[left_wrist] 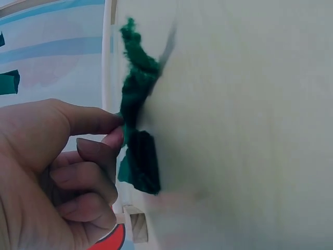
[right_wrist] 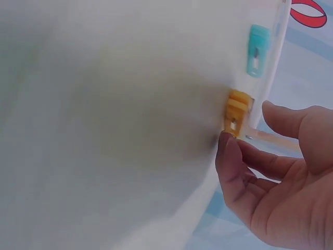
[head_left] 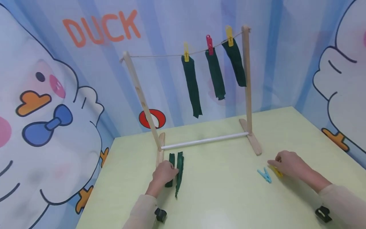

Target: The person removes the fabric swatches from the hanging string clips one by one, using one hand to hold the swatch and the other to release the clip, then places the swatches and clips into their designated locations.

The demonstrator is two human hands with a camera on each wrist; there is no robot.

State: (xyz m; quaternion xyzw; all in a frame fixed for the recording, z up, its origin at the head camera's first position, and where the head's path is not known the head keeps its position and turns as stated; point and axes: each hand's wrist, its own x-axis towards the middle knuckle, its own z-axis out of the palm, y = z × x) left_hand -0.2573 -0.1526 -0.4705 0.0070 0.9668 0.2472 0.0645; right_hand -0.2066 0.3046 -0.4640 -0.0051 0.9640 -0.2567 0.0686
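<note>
L hand (head_left: pixel 164 171): by flat dk-green cloth strip (head_left: pixel 172 159) on pale-yellow tbl (head_left: pixel 217 181); pinching crumpled dk-green cloth strip (head_left: pixel 180 165) just R. Lt-blue plastic clothespin (right_wrist: pixel 259 40). Adj.: yellow plastic clothespin (right_wrist: pixel 238 105), at fingertips of R hand (head_left: pixel 289 163), thumb apart fr. fingers.

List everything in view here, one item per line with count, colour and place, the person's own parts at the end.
Hanging strips: 3, dark green, on the string
Loose strips: 2, dark green, table's left side
Yellow line pegs: 2, yellow, on the string
Middle peg: 1, red, between them
Loose blue peg: 1, light blue, table's right side
Loose yellow peg: 1, yellow, beside it
String: 1, tan, between the posts
Posts: 2, pale wood, on wooden feet
Rod: 1, white, joining them low down
Table: 1, pale yellow, underneath
Backdrop: blue, behind, with ducks and "DUCK"
Wrist devices: 2, black, at the sleeves
Left hand: 1, pinching a loose strip
Right hand: 1, at the loose yellow peg
</note>
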